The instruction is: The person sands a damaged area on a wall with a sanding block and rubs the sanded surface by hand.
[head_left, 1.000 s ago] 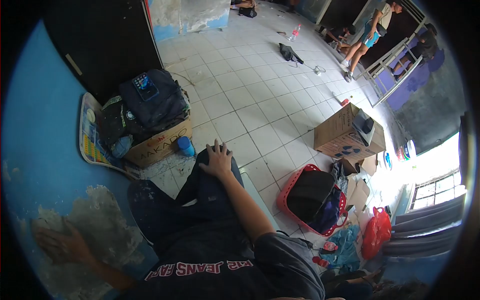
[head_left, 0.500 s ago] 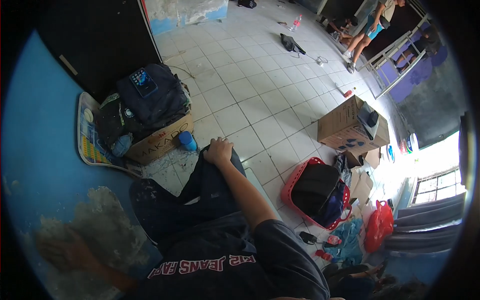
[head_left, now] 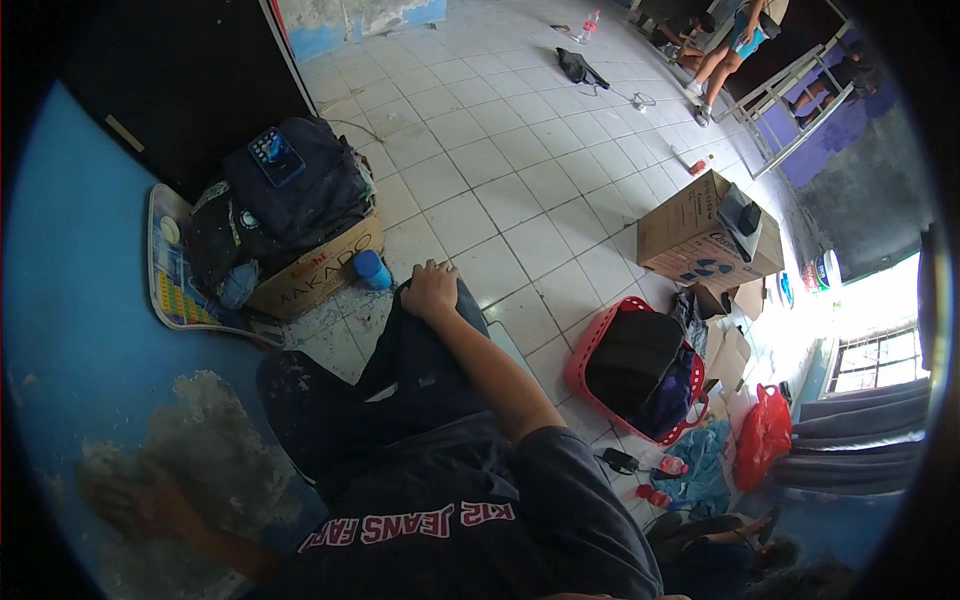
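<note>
On the bent knee of my dark, paint-flecked trousers [head_left: 420, 375] rests my right hand [head_left: 432, 290], its fingers curved over the knee, slightly apart and holding nothing. My left hand [head_left: 145, 503] is against the blue wall [head_left: 95, 330], over a bare grey patch [head_left: 215, 440]. It is dim and blurred, so its fingers and anything under them cannot be made out. Just beyond the right hand, a blue-capped container [head_left: 372, 270] stands by a cardboard box [head_left: 315, 280] heaped with dark clothes [head_left: 300, 195]. A phone [head_left: 275, 157] lies on the clothes.
A red basket [head_left: 590, 350] of dark items, a large carton [head_left: 680, 225], a red bag [head_left: 763, 440] and teal cloth [head_left: 700, 470] lie on the right. Farther back are a black bag [head_left: 580, 68], a bottle [head_left: 589, 26], a metal ladder-like frame [head_left: 800, 105] and several people.
The fingers of my right hand were spread and have drawn closer together over the knee. My left hand has shifted slightly on the wall patch. The camera view has tilted a little.
</note>
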{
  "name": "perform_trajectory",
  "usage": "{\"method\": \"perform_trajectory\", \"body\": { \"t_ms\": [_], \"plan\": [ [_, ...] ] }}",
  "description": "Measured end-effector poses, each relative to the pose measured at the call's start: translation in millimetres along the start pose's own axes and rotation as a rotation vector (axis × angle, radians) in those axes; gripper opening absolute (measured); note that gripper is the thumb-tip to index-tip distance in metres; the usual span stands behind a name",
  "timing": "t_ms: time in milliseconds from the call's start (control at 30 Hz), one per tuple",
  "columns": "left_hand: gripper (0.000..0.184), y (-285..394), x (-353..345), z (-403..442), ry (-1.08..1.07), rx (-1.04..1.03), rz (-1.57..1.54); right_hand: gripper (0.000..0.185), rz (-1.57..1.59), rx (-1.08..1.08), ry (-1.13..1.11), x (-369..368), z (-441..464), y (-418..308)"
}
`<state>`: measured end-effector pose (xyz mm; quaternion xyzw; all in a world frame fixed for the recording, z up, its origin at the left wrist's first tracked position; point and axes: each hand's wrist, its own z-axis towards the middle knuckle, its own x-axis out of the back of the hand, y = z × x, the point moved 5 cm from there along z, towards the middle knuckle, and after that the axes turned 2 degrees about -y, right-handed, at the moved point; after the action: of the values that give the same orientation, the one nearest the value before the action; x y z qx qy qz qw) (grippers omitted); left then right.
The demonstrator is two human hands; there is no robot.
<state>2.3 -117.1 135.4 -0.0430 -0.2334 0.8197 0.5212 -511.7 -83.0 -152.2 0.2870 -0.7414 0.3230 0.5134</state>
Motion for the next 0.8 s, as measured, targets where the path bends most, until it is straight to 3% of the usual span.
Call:
{"method": "perform_trajectory", "body": {
  "t_ms": [100, 133, 200, 267, 400, 467, 567, 600, 667, 800],
  "plan": [
    [0.092, 10, -4, -13, -0.134, -0.064, -0.033, 0.042, 0.004, 0.020, 0.064, 1, -3, 0],
    [0.093, 10, 10, 2, -0.032, -0.049, -0.106, 0.036, 0.013, 0.036, 0.128, 2, -6, 0],
    [0.093, -4, 21, 17, 0.069, -0.037, -0.175, 0.042, 0.009, 0.028, 0.063, 2, -3, 3],
    [0.095, -32, 19, 21, 0.074, 0.051, 0.158, 0.049, 0.010, 0.030, 0.001, -1, -2, 2],
    [0.097, -14, 21, 14, 0.124, -0.004, 0.143, 0.048, 0.016, 0.033, 0.024, -2, 0, -1],
    [0.097, -5, -4, -11, -0.118, 0.008, 0.051, 0.047, -0.006, 0.026, 0.024, 1, -1, -1],
    [0.098, 4, -2, -15, -0.104, 0.027, -0.132, 0.047, -0.002, 0.047, 0.052, -1, -2, 0],
    [0.098, 3, 1, -9, -0.107, 0.026, -0.125, 0.047, 0.001, 0.044, 0.045, -1, -2, 1],
    [0.099, 2, 27, 15, 0.083, 0.016, -0.095, 0.047, -0.001, 0.044, 0.045, -2, -2, 2],
    [0.098, -16, 11, -3, -0.019, 0.080, 0.070, 0.046, -0.015, 0.048, 0.045, -3, 0, 1]
  ]
}}
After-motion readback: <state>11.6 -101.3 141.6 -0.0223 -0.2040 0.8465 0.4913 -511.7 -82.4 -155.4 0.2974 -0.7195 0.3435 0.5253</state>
